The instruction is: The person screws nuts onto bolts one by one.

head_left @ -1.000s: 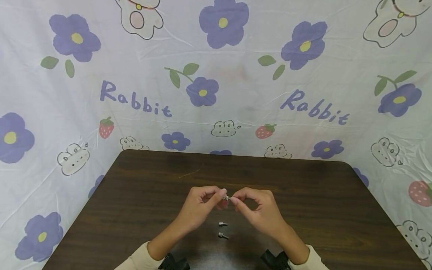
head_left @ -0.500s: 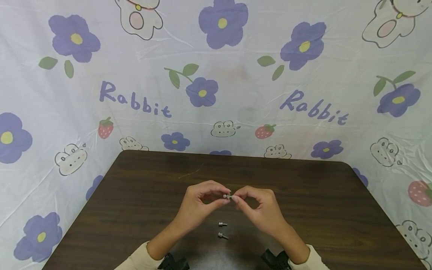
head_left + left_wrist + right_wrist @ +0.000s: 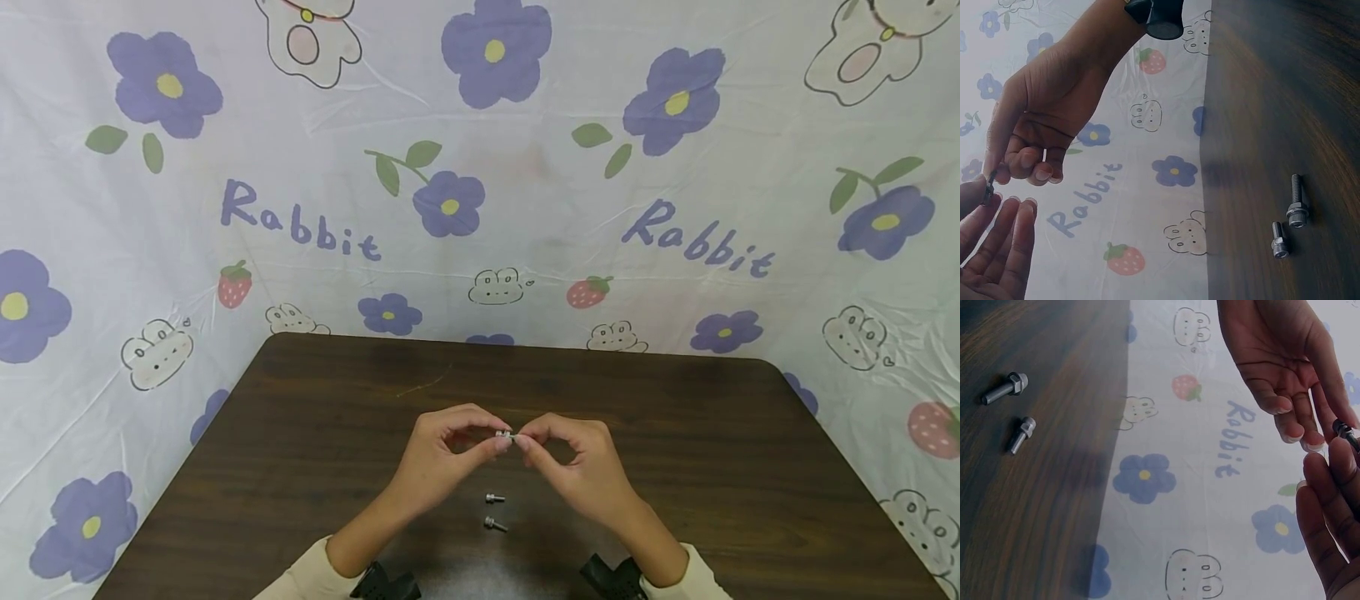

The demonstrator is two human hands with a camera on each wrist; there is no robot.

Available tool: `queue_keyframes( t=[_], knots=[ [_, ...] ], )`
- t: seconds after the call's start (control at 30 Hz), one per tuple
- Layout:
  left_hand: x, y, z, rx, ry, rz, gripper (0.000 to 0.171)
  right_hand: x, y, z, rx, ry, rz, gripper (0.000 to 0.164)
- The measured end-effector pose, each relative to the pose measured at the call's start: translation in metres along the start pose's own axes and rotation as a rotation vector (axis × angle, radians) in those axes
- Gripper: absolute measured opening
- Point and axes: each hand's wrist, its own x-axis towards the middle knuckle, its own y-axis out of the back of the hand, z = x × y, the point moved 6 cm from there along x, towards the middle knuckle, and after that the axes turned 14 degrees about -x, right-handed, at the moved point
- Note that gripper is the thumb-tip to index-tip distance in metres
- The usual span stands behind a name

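Note:
Over the middle of the table, a small metal bolt (image 3: 503, 434) is held level between both hands. My left hand (image 3: 446, 446) pinches its head end between thumb and index finger. The right hand (image 3: 577, 454) grips the shank end between thumb and index fingertip, hiding the tip. In the right wrist view, the head and some ringed parts of the bolt (image 3: 1342, 430) show. Nearer me on the table lie two socket-head bolts, a shorter one (image 3: 495, 498) and a longer one (image 3: 496, 524), each with a nut up against its head.
The dark wood table (image 3: 337, 450) has rounded far corners. Behind it hangs a white cloth (image 3: 540, 208) printed with flowers, rabbits and strawberries. Black straps (image 3: 386, 582) circle the wrists by the pale sleeves (image 3: 311, 575).
The left thumb and index finger spread away from the bolt's head half a second ago and have closed on it again. The right hand and the two bolts on the table stay put.

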Motion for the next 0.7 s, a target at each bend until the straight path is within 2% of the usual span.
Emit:
queue_keyframes(
  t=[0.2,0.7],
  knots=[
    [-0.0012,0.0004,-0.0051,-0.032,0.055,-0.010,0.005,0.0008,-0.0008,-0.0016,0.009,0.010,-0.001,0.020],
    [-0.0019,-0.0005,-0.0094,0.019,0.185,-0.009,0.024,-0.0001,-0.0034,-0.0022,0.023,0.019,-0.027,0.019]
  ],
)
